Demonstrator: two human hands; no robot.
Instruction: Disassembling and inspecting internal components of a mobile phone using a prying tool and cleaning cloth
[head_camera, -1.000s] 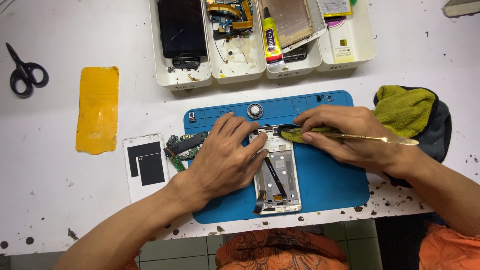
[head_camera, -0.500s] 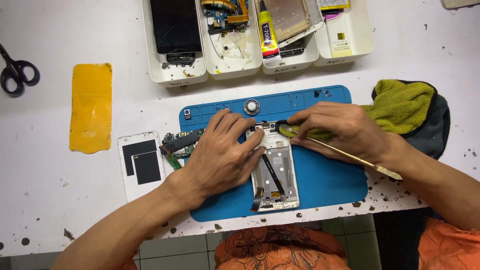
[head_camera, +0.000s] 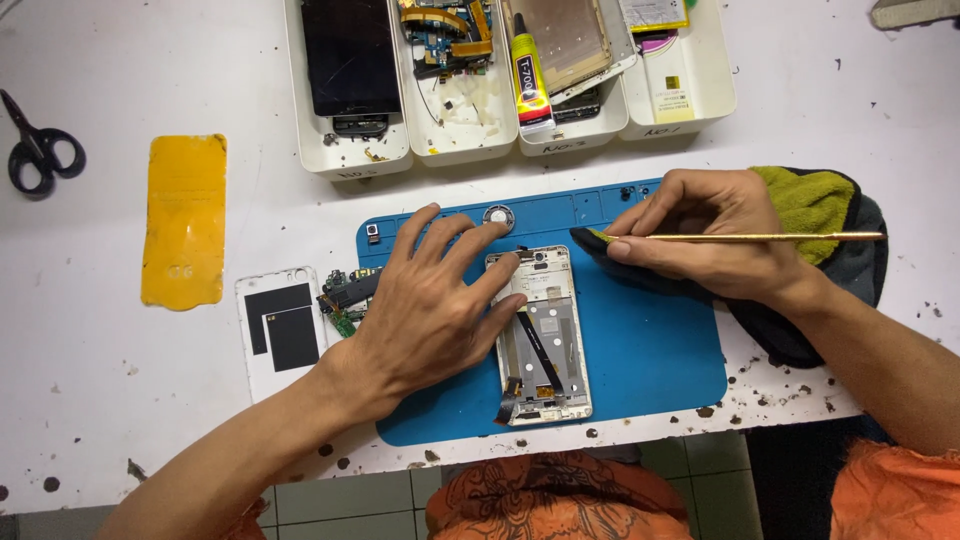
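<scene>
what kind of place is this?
Likely a phone repair bench: an opened phone frame on a blue work mat under the left hand, and white trays of phone parts and glue behind.

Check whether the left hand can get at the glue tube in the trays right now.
Probably yes: the left hand only rests on the phone frame, holding nothing, and bare mat and table lie between it and the glue tube.
</scene>
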